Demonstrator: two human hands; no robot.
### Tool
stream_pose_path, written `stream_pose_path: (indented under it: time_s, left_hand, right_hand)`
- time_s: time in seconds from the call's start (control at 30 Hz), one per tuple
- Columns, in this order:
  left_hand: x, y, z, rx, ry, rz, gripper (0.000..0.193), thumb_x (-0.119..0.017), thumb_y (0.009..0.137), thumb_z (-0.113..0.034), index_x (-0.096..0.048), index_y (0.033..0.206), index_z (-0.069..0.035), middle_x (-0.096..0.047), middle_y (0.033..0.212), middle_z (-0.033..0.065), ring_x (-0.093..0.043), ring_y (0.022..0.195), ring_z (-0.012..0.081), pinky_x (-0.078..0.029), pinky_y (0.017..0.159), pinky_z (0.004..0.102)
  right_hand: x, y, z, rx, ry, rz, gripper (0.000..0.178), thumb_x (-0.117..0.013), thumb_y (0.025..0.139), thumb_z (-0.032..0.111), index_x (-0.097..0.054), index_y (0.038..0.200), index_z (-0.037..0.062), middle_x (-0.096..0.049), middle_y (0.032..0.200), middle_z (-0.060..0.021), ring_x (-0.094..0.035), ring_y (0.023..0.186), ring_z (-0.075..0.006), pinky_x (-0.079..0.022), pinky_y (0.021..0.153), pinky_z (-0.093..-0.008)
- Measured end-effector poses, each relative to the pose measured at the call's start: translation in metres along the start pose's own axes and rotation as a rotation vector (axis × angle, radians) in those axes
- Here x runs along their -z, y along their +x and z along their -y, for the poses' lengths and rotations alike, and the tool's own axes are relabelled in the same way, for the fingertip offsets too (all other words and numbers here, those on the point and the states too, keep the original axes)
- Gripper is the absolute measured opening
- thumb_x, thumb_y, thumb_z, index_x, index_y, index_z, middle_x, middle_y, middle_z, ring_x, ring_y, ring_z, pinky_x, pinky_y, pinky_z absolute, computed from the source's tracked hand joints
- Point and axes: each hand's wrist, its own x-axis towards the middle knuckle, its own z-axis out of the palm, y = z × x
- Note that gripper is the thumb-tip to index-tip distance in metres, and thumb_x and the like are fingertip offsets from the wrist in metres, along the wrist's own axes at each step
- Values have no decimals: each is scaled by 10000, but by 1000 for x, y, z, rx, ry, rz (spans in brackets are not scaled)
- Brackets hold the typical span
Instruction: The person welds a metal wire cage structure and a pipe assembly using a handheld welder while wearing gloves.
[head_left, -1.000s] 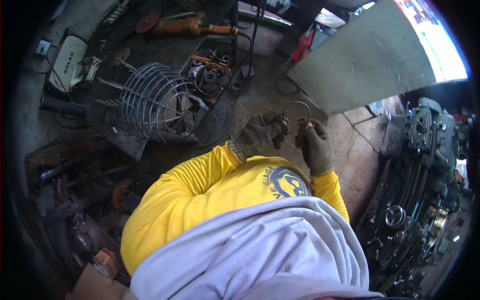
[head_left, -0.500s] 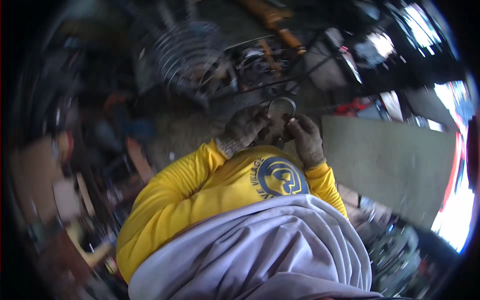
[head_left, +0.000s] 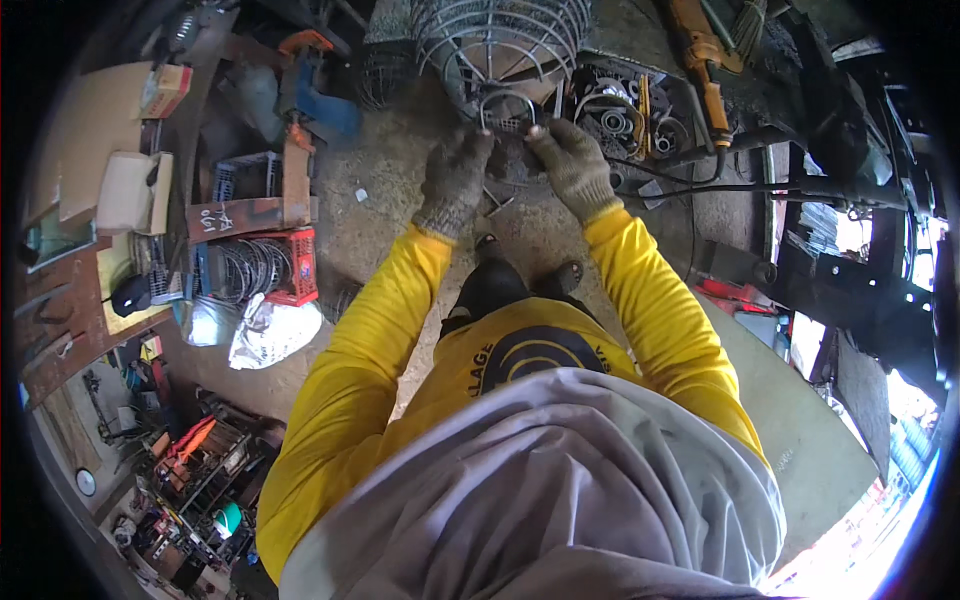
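Note:
My left hand [head_left: 455, 182], in a brown knit glove, is closed on one end of a bent metal rod [head_left: 508, 94]. The other end is gripped by my right hand [head_left: 573, 168], gloved alike. Between the hands the rod arches away from me in a U shape. Both arms reach forward, over the floor ahead of my feet. Just beyond the rod stands a large cage of curved metal bars [head_left: 495, 38]. A small T-shaped metal piece [head_left: 499, 203] shows on the floor below the hands.
At right of the cage is a crate of round metal parts [head_left: 612, 115], with an orange tool [head_left: 712, 95] beyond. A red crate of wire rings [head_left: 300, 265] and a blue vise-like tool [head_left: 325, 105] are at left. A pale board [head_left: 800, 420] lies at right.
Both hands have moved from close to my chest out to arm's length, still holding the bent rod. The view has turned, and the cage is now straight ahead of the hands.

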Motion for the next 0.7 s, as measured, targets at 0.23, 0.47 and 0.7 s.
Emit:
stream_pose_path:
  time_s: [0.23,0.47,0.7]
  left_hand:
    - [2,56,13,-301,68,-44,332,-666,903,-325,-655,1073,-39,-685,975,115,-652,927,225,-505,793,345]
    - [15,86,35,-472,137,-9,181,-642,923,-212,-654,994,-46,-668,915,103,-656,858,238,-512,747,333]
    - [23,94,40,-826,530,-61,143,-623,910,-163,-643,1020,-73,-649,942,110,-651,856,259,-520,745,356]
  right_hand:
    - [-20,38,-2,110,169,-130,306,-637,943,246,-659,1060,-36,-711,936,-90,-646,851,-131,-508,752,-255]
    - [-34,54,-10,132,15,-273,297,-665,915,272,-678,970,-20,-713,856,-82,-640,763,-121,-502,701,-254]
    - [-41,49,5,121,137,-281,311,-651,922,286,-684,922,-22,-710,831,-74,-639,720,-123,-503,683,-258]
